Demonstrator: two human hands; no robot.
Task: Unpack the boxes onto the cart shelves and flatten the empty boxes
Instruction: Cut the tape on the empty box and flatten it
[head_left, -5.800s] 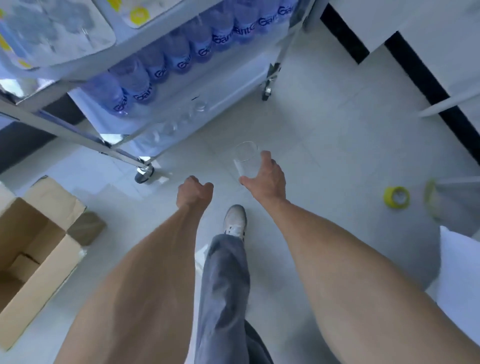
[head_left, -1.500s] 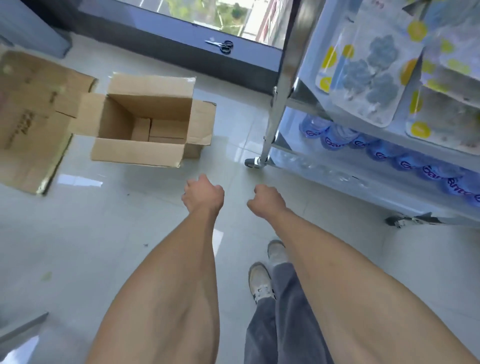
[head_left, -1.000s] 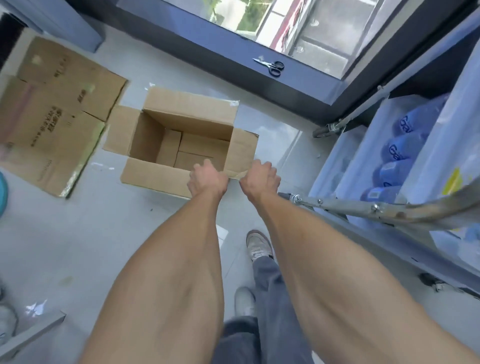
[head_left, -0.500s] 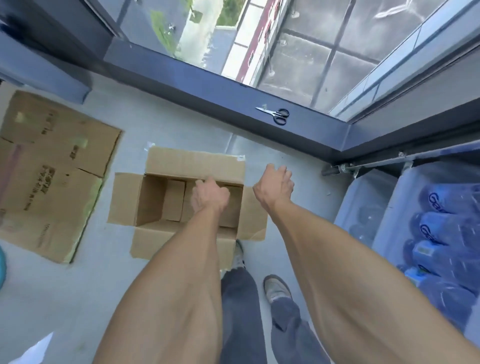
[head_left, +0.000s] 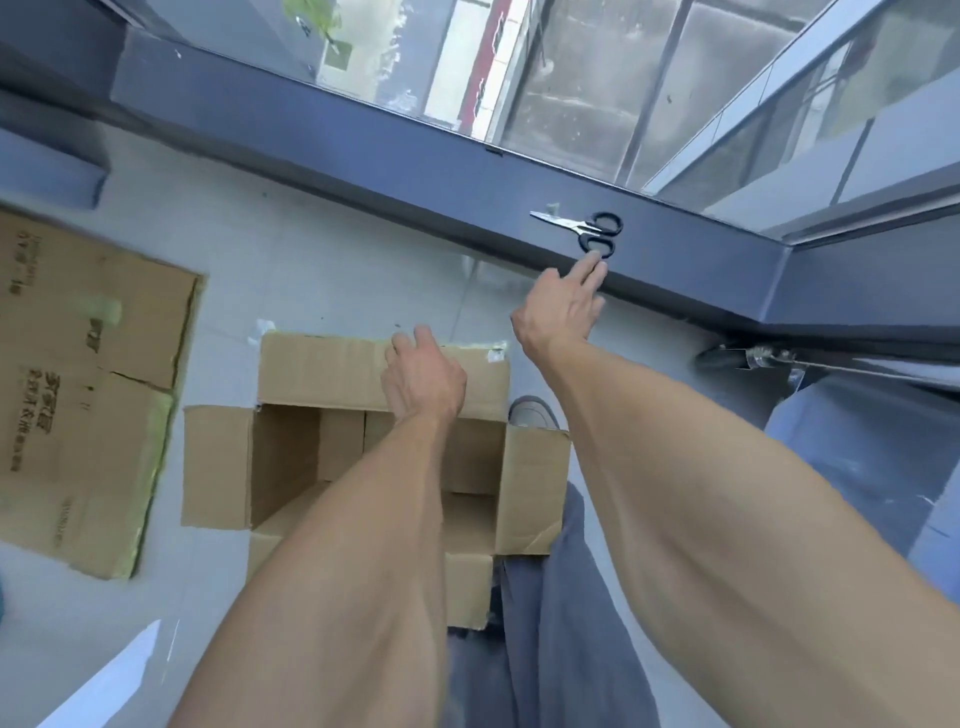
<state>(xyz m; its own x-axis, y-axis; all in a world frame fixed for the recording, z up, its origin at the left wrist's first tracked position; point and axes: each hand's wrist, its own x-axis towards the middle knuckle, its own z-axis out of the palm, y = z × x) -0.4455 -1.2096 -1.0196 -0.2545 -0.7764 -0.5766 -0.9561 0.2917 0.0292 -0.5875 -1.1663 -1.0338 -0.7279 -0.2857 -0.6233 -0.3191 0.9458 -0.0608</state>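
Note:
An empty brown cardboard box (head_left: 311, 447) stands on the floor below me with all its flaps spread open. My left hand (head_left: 423, 376) hovers over the box's far flap, fingers loosely curled, holding nothing that I can see. My right hand (head_left: 561, 309) is stretched toward the window sill, fingers extended and apart, fingertips just short of the black-handled scissors (head_left: 587, 231) lying on the dark sill. Flattened cardboard (head_left: 88, 384) lies on the floor at the left. The cart (head_left: 857, 415) shows only at the right edge.
The dark window sill (head_left: 363, 140) runs across the top, with glass beyond it. My legs in grey trousers (head_left: 545, 623) and one shoe (head_left: 532, 413) stand right beside the box. A cart caster (head_left: 727, 358) sits near the sill corner.
I have stepped up to the box. My right hand has stretched out from above the box toward the scissors on the sill. My left hand has moved to the far flap.

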